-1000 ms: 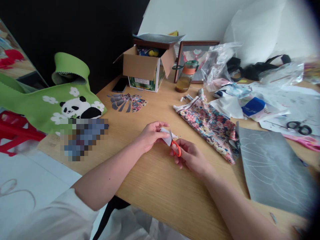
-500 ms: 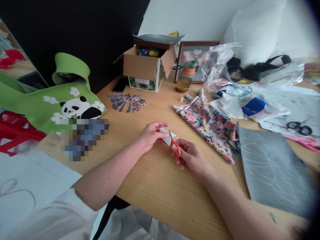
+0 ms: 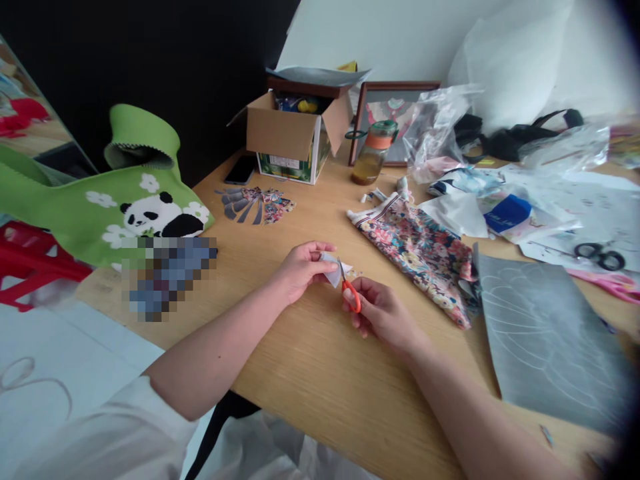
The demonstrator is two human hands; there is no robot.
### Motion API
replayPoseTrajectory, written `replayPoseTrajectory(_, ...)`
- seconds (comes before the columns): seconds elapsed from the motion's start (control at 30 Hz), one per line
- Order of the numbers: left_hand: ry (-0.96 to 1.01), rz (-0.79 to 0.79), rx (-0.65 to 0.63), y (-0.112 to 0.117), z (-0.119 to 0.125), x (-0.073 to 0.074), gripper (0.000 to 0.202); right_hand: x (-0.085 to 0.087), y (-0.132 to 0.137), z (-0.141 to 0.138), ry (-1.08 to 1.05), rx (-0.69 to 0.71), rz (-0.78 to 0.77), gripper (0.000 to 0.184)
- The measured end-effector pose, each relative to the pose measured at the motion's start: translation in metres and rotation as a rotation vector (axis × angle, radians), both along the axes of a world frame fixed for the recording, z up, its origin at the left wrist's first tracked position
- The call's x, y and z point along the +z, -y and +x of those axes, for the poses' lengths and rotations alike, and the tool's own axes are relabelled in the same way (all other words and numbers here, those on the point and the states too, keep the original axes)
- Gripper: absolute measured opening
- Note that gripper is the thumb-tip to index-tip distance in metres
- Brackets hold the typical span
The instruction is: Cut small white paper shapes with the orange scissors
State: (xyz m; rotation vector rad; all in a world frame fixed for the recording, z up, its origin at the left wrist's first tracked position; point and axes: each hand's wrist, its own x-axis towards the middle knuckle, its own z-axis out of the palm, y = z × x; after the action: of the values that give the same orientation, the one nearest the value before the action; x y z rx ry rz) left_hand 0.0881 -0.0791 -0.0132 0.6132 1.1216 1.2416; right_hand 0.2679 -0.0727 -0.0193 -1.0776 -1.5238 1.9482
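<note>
Between the thumb and fingers of my left hand (image 3: pixel 305 268) is a small pale piece (image 3: pixel 330 272), paper or fabric backing; I cannot tell which. My right hand (image 3: pixel 383 310) is closed around the orange handles of small scissors (image 3: pixel 352 295). Their blades point up and away, lying against the right edge of the pale piece. Tiny scraps (image 3: pixel 356 272) lie on the table just beyond the blades. Farther back on the left, cut floral and grey pieces (image 3: pixel 257 205) lie fanned out flat.
Floral fabric (image 3: pixel 417 257) lies folded right of my hands, beside a grey sheet (image 3: pixel 543 340) with white line drawing. Black-handled scissors (image 3: pixel 600 256) rest farther right. Behind stand a bottle (image 3: pixel 367 160), an open carton (image 3: pixel 285 137) and a phone (image 3: pixel 241 170). A green panda bag (image 3: pixel 150 180) is at left.
The pale piece has turned slightly in my left hand, and a little of it now shows right of the blades. The scissors have barely moved.
</note>
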Motion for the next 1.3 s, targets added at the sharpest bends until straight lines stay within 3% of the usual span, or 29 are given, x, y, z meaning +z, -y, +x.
replayPoseTrajectory(0.67,-0.043,0.039,-0.036,0.001,-0.003,0.001,0.041,0.003,0.0,0.002,-0.052,0.062,-0.034,0.047)
replayPoseTrajectory(1.3,-0.089,0.076,-0.223,-0.003,-0.025,0.004,0.054,0.004,-0.002,0.005,-0.026,0.099,-0.078,0.048)
